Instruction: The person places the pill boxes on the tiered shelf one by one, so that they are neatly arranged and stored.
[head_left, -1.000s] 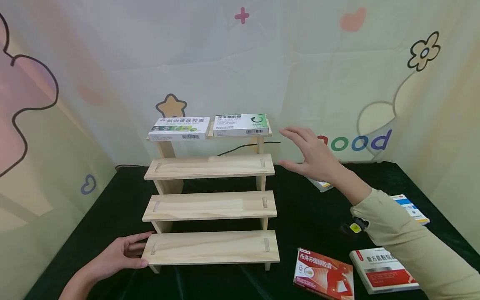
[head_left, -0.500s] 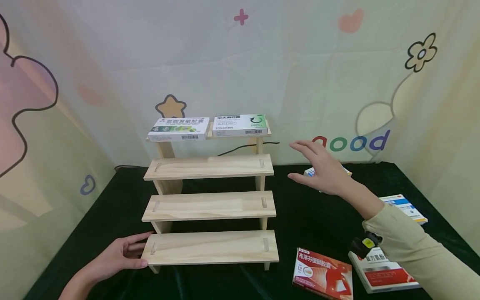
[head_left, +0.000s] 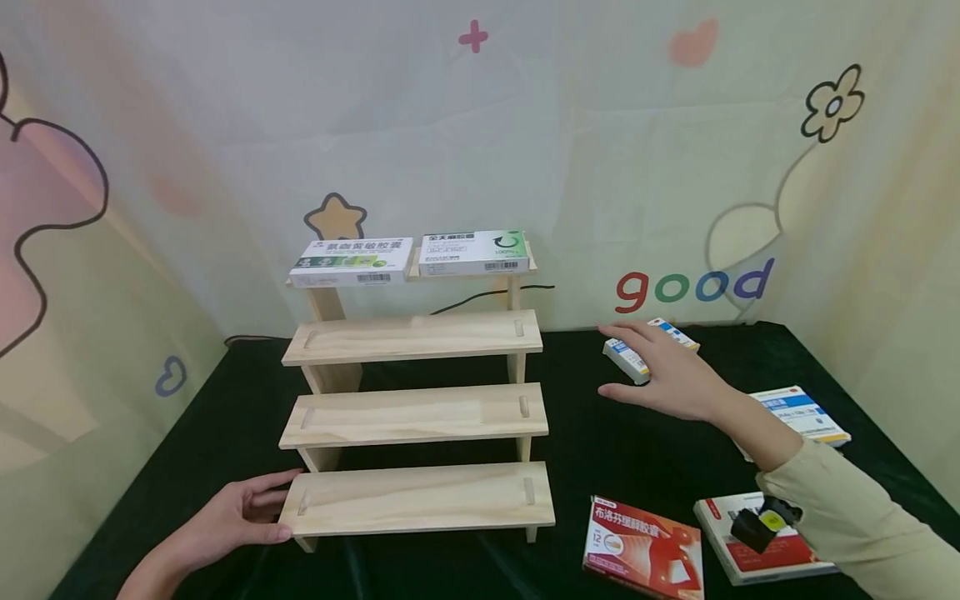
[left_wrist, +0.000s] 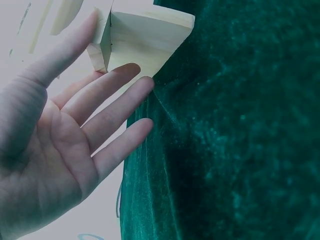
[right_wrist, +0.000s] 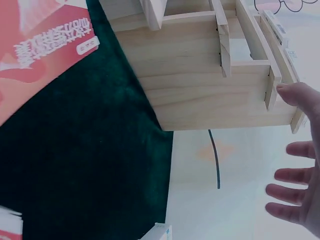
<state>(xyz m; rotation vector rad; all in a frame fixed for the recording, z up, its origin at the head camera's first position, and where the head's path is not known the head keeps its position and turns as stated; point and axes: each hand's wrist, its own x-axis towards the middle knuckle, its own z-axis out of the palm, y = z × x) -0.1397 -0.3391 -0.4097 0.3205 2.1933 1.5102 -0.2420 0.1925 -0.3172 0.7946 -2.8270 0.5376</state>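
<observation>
A stepped wooden display rack (head_left: 420, 500) stands on the dark green cloth. My left hand (head_left: 228, 521) pinches the left end of its lowest step between thumb and index finger; in the left wrist view the other fingers (left_wrist: 117, 112) stretch out loosely. On the top step lie two white medicine boxes, one with a green and yellow band (head_left: 351, 262) and one with a green corner (head_left: 474, 252). My right hand (head_left: 667, 375) holds nothing, its fingers spread apart from the thumb. It hovers over a blue-and-white medicine box (head_left: 628, 360) and partly hides it.
Right of the rack lie a red medicine box (head_left: 643, 546), a white-and-red box (head_left: 757, 542) partly behind the right sleeve, and another blue-and-white box (head_left: 802, 412). A printed curtain (head_left: 420, 125) hangs behind, with a thin dark cord at its foot.
My right hand has moved right and down from beside the top step to the blue-and-white box. My left hand keeps its place on the rack. The view has shifted slightly.
</observation>
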